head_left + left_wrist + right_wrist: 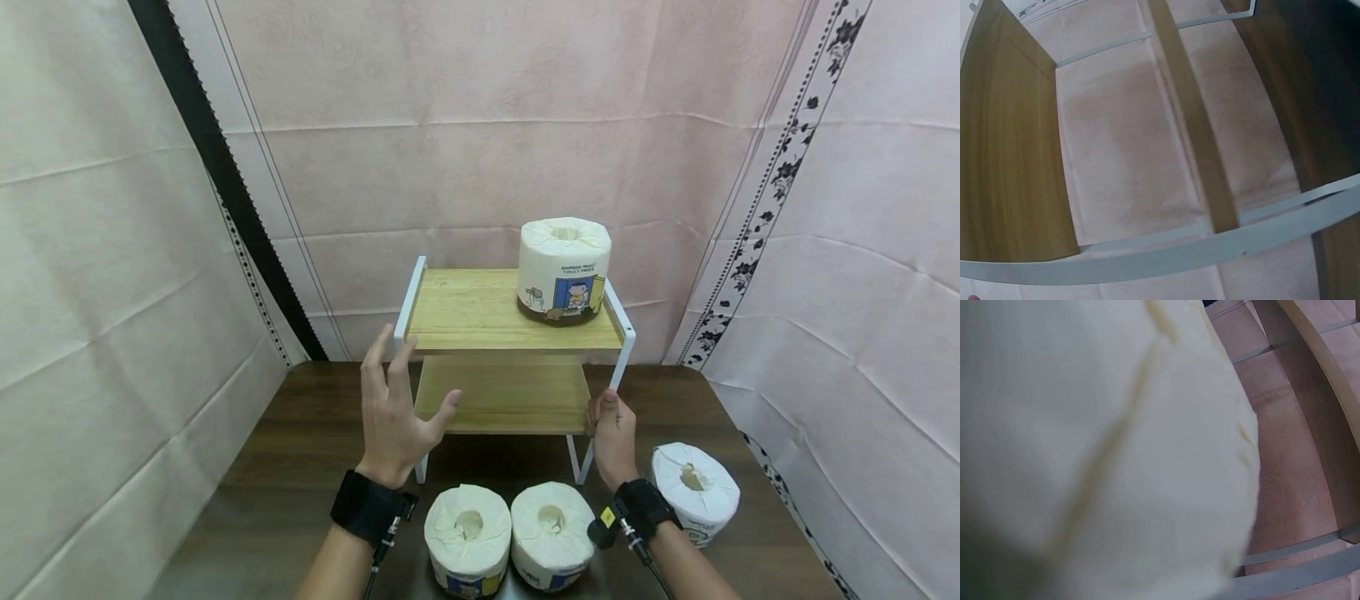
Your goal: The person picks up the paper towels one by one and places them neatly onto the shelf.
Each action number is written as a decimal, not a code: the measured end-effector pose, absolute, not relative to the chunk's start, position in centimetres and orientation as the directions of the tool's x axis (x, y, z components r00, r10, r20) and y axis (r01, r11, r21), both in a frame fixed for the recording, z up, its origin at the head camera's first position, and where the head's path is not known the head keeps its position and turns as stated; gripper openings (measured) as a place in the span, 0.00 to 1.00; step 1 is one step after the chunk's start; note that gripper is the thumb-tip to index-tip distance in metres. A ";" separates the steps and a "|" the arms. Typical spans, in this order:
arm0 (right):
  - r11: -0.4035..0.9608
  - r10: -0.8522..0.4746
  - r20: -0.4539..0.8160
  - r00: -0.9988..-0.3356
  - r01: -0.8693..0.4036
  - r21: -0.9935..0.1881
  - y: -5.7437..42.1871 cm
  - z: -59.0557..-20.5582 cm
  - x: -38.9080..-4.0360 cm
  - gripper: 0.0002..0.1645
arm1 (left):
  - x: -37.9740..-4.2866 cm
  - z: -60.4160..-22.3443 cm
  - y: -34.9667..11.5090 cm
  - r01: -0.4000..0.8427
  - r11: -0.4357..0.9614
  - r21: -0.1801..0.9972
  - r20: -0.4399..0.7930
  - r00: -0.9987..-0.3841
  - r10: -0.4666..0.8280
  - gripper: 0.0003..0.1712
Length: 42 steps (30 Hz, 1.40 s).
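Note:
A two-tier wooden shelf (480,312) with a white metal frame stands on the table. My left hand (397,417) is at its left side, fingers raised and spread, thumb pointing right, with nothing held. In the left wrist view the white side frame (1147,256) crosses close by. My right hand (617,437) grips the right-hand leg of the frame, its fingers curled and partly hidden. One wrapped toilet roll (564,275) stands upright on the top tier, toward the right. A white wrapped surface (1166,456) fills much of the right wrist view.
Two more wrapped rolls, a left one (468,537) and a right one (553,533), stand side by side in front of the shelf. Another roll (696,492) is beside my right wrist, slightly tilted in view. Cloth curtains (480,167) surround the dark wooden table (255,492).

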State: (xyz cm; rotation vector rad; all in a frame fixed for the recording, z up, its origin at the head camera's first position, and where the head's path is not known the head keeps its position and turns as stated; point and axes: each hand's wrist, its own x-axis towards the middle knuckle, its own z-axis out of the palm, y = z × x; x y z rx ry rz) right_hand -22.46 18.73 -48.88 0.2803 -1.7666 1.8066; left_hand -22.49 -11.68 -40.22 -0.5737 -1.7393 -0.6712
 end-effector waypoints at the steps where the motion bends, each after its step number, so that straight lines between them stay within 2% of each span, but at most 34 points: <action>1: 0.054 0.261 0.533 -0.805 -0.539 -0.840 18.8 -48.9 -22.4 0.31 | -22.6 -40.4 -11.6 0.683 0.713 0.155 0.968 -0.251 0.030 0.47; 4: 0.044 0.266 0.533 -0.804 -0.542 -0.839 18.9 -48.9 -22.2 0.31 | -22.8 -41.1 -11.5 0.699 0.687 0.198 0.965 -0.263 -0.010 0.47; 7: 0.044 0.271 0.537 -0.799 -0.546 -0.836 19.1 -49.0 -22.1 0.31 | -22.9 -42.0 -11.4 0.708 0.650 0.276 0.948 -0.311 -0.064 0.46; 14: 0.045 0.278 0.533 -0.799 -0.543 -0.838 19.5 -49.2 -22.1 0.31 | -23.0 -44.6 -10.9 0.686 0.526 0.503 0.843 -0.525 -0.121 0.44; 20: 0.037 0.259 0.537 -0.803 -0.548 -0.836 19.2 -49.3 -22.7 0.32 | -23.2 -46.0 -10.7 0.676 0.365 0.641 0.754 -0.642 -0.136 0.38; 26: 0.046 0.255 0.545 -0.799 -0.553 -0.832 18.6 -49.6 -23.0 0.33 | -22.7 -44.7 -11.0 0.683 0.236 0.692 0.718 -0.684 -0.128 0.18; 28: 0.041 0.265 0.538 -0.800 -0.548 -0.836 18.5 -49.6 -23.0 0.32 | -22.6 -44.2 -11.1 0.683 0.194 0.704 0.708 -0.697 -0.114 0.14; 30: 0.028 0.264 0.536 -0.802 -0.549 -0.835 18.4 -49.6 -23.0 0.32 | -22.8 -44.0 -11.2 0.667 0.186 0.722 0.690 -0.714 -0.120 0.14; 35: 0.018 0.246 0.566 -0.787 -0.580 -0.815 18.4 -49.4 -23.2 0.31 | -24.7 -45.4 -11.7 0.629 0.118 0.769 0.640 -0.756 -0.141 0.21; 38: 0.013 0.245 0.586 -0.772 -0.602 -0.799 18.5 -49.4 -23.4 0.31 | -25.7 -46.4 -11.9 0.652 0.078 0.754 0.656 -0.746 -0.117 0.23; 42: 0.016 0.252 0.600 -0.759 -0.617 -0.787 18.5 -49.6 -23.6 0.31 | -26.2 -47.1 -12.2 0.684 0.123 0.719 0.695 -0.712 -0.102 0.24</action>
